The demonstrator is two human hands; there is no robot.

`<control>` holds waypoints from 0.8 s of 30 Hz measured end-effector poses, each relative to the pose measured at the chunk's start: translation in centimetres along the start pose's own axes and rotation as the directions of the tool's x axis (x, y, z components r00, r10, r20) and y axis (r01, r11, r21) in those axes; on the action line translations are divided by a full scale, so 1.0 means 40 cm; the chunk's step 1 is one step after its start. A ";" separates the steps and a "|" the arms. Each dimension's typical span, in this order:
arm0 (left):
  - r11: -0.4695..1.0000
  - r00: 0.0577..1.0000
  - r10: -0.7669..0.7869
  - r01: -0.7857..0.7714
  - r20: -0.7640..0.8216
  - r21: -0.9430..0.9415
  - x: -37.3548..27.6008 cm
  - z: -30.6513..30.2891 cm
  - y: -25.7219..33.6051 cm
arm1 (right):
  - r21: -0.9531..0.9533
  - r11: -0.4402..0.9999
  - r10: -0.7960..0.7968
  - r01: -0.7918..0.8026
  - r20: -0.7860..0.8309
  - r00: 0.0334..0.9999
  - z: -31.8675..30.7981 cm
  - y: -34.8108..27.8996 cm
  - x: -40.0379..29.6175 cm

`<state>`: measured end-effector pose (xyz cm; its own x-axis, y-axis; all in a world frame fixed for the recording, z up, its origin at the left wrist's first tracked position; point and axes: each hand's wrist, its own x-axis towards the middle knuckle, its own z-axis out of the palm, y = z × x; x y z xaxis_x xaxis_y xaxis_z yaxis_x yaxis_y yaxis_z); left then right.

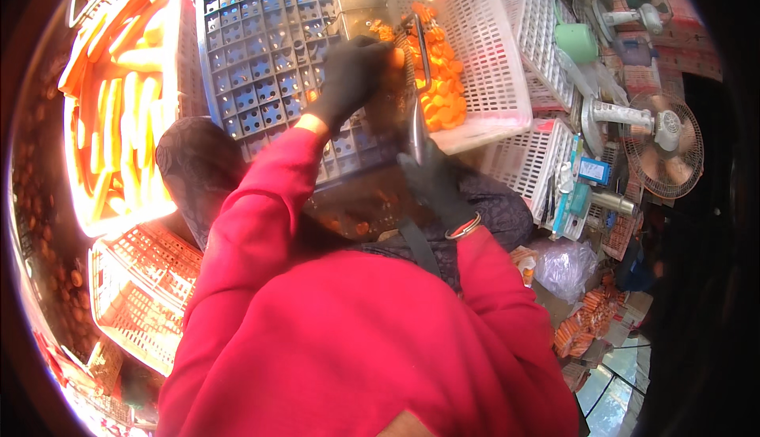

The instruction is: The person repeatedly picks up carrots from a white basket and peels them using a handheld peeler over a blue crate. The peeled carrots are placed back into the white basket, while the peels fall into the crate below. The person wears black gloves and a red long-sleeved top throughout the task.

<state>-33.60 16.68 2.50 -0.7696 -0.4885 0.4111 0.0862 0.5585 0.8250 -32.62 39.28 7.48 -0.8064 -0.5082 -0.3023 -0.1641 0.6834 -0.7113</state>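
Observation:
My left hand (359, 78), in a dark glove, closes around an orange carrot (398, 58) whose round end shows beside a cutter. The rest of that carrot is hidden under the glove. A blurred metal handle (417, 128) slants down from the cutter, and my right hand (433, 181), also gloved, grips its lower end. Just beyond the blade frame (423, 51), orange carrot slices (442, 95) lie heaped in a white plastic crate (490, 63). Under my left forearm is an upturned blue plastic crate (261, 69), with a metal box-shaped block (359, 6) standing on it.
Left, a sunlit crate (184, 69) holds long carrots (127, 116); another plastic crate (139, 300) stands nearer. Stacked white crates (534, 33), a green jug (576, 42) and a fan (665, 140) are right. Bagged carrot pieces (585, 318) lie lower right.

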 end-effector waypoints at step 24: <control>0.988 0.987 -0.154 0.154 -0.040 -0.005 0.018 0.036 0.006 | 0.112 0.991 0.037 -0.075 0.308 0.951 -0.147 -0.106 -0.009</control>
<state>-35.03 17.42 2.42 -0.7477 -0.5951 0.2946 -0.0296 0.4731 0.8805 -34.97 39.63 14.35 -0.5977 -0.6194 -0.5090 -0.0388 0.6565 -0.7533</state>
